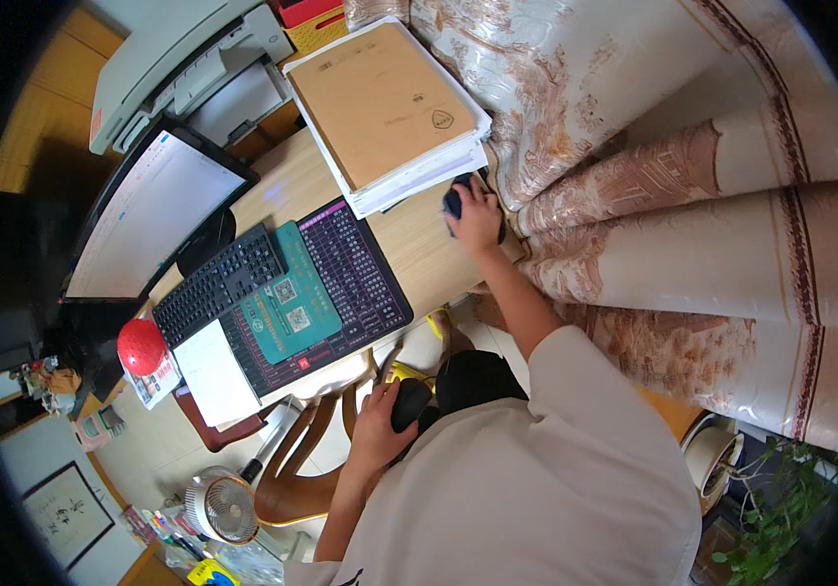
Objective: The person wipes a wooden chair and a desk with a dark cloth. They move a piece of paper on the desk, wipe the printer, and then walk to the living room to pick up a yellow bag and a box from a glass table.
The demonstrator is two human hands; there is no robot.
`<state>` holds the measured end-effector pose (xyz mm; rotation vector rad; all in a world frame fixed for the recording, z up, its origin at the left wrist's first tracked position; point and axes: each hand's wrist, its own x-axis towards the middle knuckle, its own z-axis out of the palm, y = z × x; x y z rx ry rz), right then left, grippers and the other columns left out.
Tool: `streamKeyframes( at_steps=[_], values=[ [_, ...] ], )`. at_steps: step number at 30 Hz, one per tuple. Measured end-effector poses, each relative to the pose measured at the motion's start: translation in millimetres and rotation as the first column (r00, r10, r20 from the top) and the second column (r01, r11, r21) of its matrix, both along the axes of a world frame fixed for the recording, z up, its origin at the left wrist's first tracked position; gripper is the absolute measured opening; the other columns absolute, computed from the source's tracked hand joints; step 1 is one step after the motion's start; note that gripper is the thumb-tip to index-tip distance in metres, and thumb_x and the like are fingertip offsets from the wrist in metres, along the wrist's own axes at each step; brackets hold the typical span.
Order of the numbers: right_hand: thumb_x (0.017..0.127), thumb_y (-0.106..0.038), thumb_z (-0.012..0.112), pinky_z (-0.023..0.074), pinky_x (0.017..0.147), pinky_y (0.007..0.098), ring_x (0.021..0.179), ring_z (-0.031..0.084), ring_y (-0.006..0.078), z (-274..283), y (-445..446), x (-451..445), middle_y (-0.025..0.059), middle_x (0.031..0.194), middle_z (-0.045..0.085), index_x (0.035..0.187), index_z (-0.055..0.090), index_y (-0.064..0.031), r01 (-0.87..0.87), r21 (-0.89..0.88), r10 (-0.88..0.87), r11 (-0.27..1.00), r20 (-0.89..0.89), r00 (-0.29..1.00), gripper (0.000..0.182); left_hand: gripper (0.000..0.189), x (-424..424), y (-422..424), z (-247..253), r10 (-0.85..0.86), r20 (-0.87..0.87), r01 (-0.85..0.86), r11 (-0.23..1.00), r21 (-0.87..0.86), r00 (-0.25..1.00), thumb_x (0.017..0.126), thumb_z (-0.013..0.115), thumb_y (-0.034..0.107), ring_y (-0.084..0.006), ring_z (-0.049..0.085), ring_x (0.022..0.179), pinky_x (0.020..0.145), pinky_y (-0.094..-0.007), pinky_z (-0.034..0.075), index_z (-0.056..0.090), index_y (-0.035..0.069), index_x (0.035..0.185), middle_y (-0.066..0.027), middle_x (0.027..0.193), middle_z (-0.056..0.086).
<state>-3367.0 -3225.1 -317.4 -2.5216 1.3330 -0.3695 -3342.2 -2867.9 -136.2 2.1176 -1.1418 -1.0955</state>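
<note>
My left hand [378, 432] is at my lap, its fingers wrapped round a black rounded object [411, 405] that looks like a computer mouse. Stretched out to the far right end of the wooden desk [419, 242], my right hand [476, 220] grips a dark object [452, 204] that it partly covers, beside the paper stack. Before me a black keyboard [217, 282] lies at the monitor's foot. A green printed mat [291, 300] rests on a dark printed desk mat [360, 286], with white paper sheets [217, 370] over its left end.
A tall stack of papers [389, 110] topped by a brown folder stands at the back right. Behind the keyboard is a lit monitor [155, 212], with a printer [192, 66] beyond. A red ball-like object [142, 347], a wooden chair [301, 476], a fan [222, 507] and a patterned curtain [653, 234] surround the desk.
</note>
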Motion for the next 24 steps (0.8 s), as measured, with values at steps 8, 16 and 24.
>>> streamKeyframes(
  at_steps=[8,16,24],
  values=[
    [0.067,-0.030,0.078,0.0444,0.090,0.0469,0.108,0.047,0.0390,-3,48,-94,0.0187,0.141,0.038,0.129,0.048,-0.0165,0.115,-0.001,-0.114,0.993,-0.126,0.985,0.070,0.068,-4,11,-6,0.013,-0.068,-0.012,1.000,0.018,0.998,0.068,0.073,0.018,-0.0389,0.047,0.116,0.099,-0.0401,0.039,0.047,-0.005,0.127,-0.0234,0.125,0.049],
    [0.054,-0.021,0.082,0.0436,0.081,0.0415,0.100,0.049,0.0292,5,169,-35,0.0118,0.143,0.037,0.124,0.054,-0.0189,-0.419,0.061,0.416,0.906,0.055,0.908,0.075,0.070,-9,15,-13,0.015,-0.054,-0.016,0.999,-0.027,0.998,0.067,0.073,0.015,-0.0362,0.050,0.111,0.096,-0.0390,0.040,0.046,-0.003,0.129,-0.0218,0.119,0.052],
    [0.064,-0.029,0.080,0.0472,0.084,0.0458,0.101,0.053,0.0375,18,60,-144,0.0161,0.128,0.050,0.121,0.054,-0.0120,0.020,0.057,-0.002,0.998,-0.307,0.952,0.065,0.072,-3,-3,-19,0.124,-0.079,-0.127,0.991,-0.040,0.989,0.067,0.075,0.017,-0.0369,0.050,0.110,0.095,-0.0405,0.041,0.046,-0.002,0.130,-0.0212,0.118,0.053]
  ],
)
